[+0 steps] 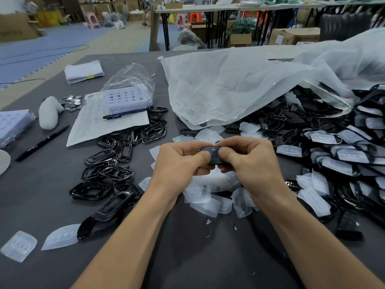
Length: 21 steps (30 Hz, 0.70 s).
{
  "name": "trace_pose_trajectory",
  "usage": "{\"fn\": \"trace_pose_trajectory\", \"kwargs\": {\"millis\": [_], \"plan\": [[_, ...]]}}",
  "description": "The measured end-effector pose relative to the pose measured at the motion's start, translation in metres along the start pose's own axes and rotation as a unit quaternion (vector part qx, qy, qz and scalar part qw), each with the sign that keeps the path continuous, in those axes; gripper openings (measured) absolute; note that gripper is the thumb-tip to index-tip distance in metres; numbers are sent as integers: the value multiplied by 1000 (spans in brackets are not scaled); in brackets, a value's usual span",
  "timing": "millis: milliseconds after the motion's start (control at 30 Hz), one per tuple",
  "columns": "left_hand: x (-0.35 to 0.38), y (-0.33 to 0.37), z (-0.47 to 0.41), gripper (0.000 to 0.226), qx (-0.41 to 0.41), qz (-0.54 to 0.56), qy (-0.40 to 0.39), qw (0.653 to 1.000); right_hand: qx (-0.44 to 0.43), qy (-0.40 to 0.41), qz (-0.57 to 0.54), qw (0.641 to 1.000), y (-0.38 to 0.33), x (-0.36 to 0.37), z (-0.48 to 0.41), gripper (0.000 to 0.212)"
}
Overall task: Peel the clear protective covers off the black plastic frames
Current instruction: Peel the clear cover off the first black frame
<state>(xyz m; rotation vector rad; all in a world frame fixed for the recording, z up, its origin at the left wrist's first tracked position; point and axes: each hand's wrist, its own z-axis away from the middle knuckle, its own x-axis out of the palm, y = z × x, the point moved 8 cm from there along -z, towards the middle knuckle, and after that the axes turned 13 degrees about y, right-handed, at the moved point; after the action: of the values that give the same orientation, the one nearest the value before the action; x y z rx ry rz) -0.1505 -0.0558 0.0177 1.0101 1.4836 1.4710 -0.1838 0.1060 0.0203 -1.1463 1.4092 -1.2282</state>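
Note:
Both hands meet above the middle of the grey table and hold one black plastic frame (pixel 213 153) with a clear cover still on its face. My left hand (pixel 179 161) grips its left end, thumb on top. My right hand (pixel 249 158) pinches the right end, thumb pressed on the face. Bare black frames (pixel 108 172) lie piled to the left. Loose clear covers (pixel 208 197) are heaped under and in front of my hands. A big heap of covered frames (pixel 341 155) fills the right side.
A large translucent plastic bag (pixel 239 84) drapes over the far right heap. On the left lie a printed sheet (pixel 100 122), two black pens (pixel 41 142), lilac trays (pixel 127 99), small metal discs (pixel 71 102) and a white glove (pixel 49 113).

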Motion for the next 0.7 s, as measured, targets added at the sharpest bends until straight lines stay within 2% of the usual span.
{"fn": "trace_pose_trajectory", "kwargs": {"millis": [167,300,533,700], "plan": [[2,-6,1,32,-45,13,-8,999,6,5,0,1000,0,-3,-1,24],[2,-9,0,34,-58,26,0,998,5,2,3,1000,1,-2,-2,25],[7,-13,0,33,-84,57,-63,993,-6,23,0,1000,0,-7,-4,22],[4,-12,0,18,-59,26,-38,997,-10,5,-7,1000,-2,-4,-2,23]]}}
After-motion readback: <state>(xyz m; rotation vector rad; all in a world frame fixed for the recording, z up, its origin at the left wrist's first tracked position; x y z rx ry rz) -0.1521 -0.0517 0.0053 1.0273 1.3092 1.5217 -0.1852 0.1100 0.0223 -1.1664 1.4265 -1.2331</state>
